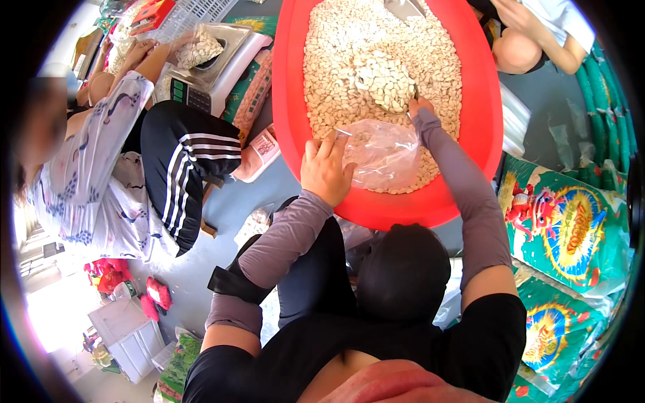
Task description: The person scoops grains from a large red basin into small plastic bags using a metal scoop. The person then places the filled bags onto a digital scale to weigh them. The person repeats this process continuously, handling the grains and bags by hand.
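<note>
A red oval tub [487, 114] full of pale, flat seeds [329, 60], like pumpkin seeds, stands in front of me. My right hand [420, 106] is closed around the handle of a scoop [415, 92]. Seeds heaped on that scoop hide most of its bowl. At the tub's near left side, my left hand [325, 168] pinches the edge of a clear plastic bag [383, 158]. The bag lies over the seeds at the near end, its mouth toward the scoop; whether seeds are inside I cannot tell.
A second metal scoop [403, 8] rests at the tub's far end. To the left, a co-worker handles a bag of seeds [200, 48] on a weighing scale [235, 57]. Another person [547, 33] sits far right. Green printed sacks [564, 221] are stacked at my right.
</note>
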Tool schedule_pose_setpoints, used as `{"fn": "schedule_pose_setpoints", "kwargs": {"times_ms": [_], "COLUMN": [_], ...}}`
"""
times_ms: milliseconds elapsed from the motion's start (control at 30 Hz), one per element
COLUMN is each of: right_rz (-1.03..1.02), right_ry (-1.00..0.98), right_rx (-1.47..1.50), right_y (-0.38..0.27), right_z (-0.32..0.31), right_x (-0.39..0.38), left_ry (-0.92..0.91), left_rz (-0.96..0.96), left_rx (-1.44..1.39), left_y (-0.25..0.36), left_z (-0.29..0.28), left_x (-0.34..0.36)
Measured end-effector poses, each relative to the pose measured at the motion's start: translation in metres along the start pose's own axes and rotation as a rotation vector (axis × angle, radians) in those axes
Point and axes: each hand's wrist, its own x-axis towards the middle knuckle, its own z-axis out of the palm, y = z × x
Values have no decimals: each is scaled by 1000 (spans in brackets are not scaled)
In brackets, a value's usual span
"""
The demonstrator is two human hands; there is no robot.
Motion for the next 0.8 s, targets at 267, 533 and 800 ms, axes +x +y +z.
{"fn": "schedule_pose_setpoints", "kwargs": {"times_ms": [267,533,800], "right_rz": [-2,-45,-110], "right_ry": [-195,-428,-587], "right_rx": [-68,57,-398], "right_y": [-78,-82,-63], "right_z": [-142,-202,-169], "right_x": [-37,-120,-122], "left_ry": [-356,-495,-452], "left_rz": [-260,-183,-146], "left_rx": [-3,246,-16], "left_y": [3,-1,12], "left_z": [7,34,51], "left_x": [-3,11,14]}}
